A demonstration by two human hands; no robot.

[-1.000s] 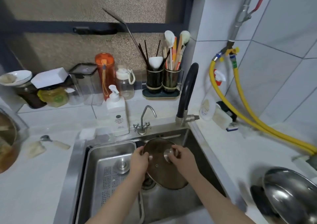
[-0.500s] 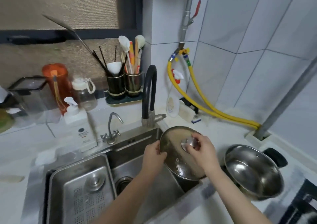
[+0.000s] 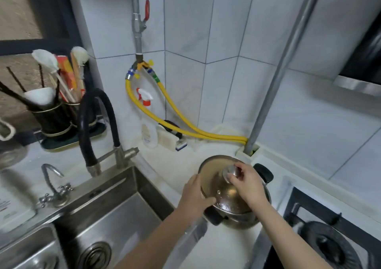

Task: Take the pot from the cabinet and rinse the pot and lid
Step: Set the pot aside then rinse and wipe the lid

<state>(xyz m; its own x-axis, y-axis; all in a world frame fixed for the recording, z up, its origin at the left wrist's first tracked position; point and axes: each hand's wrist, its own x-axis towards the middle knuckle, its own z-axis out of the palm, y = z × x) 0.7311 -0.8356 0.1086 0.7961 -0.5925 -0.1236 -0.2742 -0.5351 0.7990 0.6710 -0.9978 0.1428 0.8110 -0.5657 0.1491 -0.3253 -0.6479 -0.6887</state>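
Now, from the head view, the glass lid (image 3: 218,188) sits tilted over the steel pot (image 3: 243,217) on the counter (image 3: 169,165), right of the sink (image 3: 115,211). Right hand (image 3: 246,184) fingers pinch the lid's metal knob (image 3: 232,170); left hand (image 3: 194,196) fingers curl round the lid's rim. A yellow hose (image 3: 185,132) runs along the tiled wall behind.

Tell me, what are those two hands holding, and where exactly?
A round glass lid over the steel pot. The right hand pinches its metal knob; the left hand grips its near-left rim.
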